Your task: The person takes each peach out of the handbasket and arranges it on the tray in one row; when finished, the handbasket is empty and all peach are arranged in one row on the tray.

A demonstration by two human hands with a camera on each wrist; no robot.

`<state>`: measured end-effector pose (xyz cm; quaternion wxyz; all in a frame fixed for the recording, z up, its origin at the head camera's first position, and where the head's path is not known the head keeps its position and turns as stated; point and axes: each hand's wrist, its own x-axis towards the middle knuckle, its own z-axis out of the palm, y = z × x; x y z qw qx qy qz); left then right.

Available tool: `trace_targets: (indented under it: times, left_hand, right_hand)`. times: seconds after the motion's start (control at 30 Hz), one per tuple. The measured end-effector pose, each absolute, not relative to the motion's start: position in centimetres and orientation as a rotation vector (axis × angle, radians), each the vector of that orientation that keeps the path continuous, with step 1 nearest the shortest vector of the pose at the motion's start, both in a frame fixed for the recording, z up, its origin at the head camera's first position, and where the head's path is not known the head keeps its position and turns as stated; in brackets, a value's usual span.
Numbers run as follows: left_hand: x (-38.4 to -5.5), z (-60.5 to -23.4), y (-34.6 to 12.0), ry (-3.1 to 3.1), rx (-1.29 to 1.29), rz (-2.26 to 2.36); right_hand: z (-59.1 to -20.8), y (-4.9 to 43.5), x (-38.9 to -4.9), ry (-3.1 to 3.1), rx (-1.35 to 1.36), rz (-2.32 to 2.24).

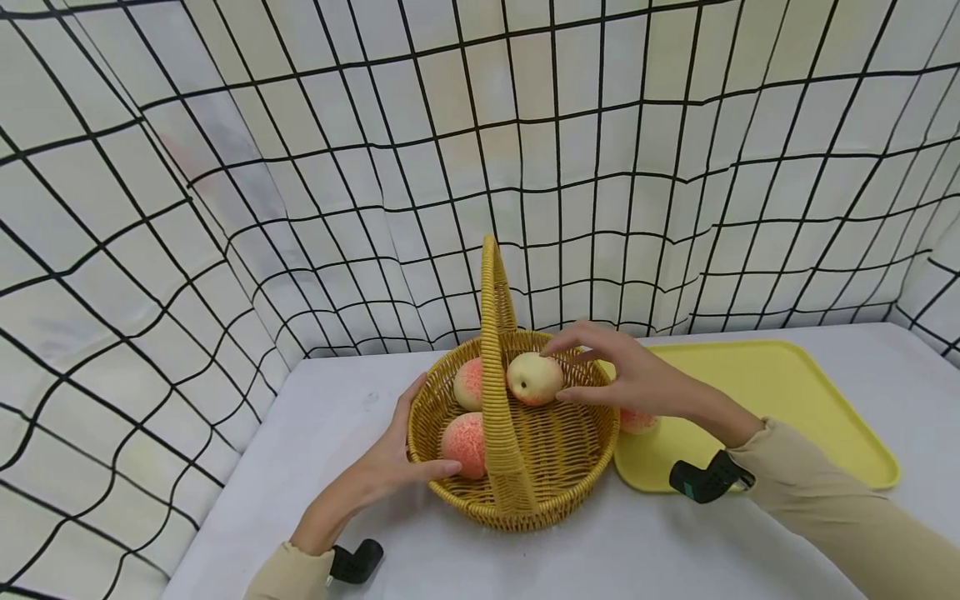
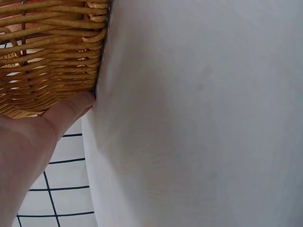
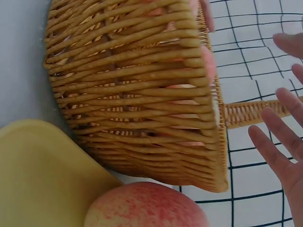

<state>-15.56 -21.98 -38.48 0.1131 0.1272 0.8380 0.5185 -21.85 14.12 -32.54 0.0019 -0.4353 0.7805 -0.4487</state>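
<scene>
A round wicker basket (image 1: pixel 570 487) with a tall arched handle (image 1: pixel 495 367) stands on the white table. My left hand (image 1: pixel 390 454) holds its left side, thumb over the rim and fingers along the outer wall; the left wrist view shows a finger (image 2: pixel 71 111) low against the weave. Inside lie a pale peach (image 1: pixel 535 377) right of the handle and two pink peaches, one behind (image 1: pixel 468 383) and one in front (image 1: pixel 463 444). My right hand (image 1: pixel 637 375) hovers over the right rim, fingers spread around the pale peach's right side; the right wrist view shows them holding nothing.
A yellow tray (image 1: pixel 780 417) lies right of the basket. Another peach (image 1: pixel 637 421) sits at its left end, partly hidden by my right hand and the basket. White walls with a black grid (image 1: pixel 420 175) rise behind and to the left.
</scene>
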Motion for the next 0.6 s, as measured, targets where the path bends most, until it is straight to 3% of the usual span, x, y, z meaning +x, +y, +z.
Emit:
trace_targets:
  times: [0.6]
  left_hand:
    - [-15.6,-38.5,-22.1,2.443,0.357,1.522]
  right_hand:
    - [-35.4,10.3,-23.7,2.524,-1.302,-1.133]
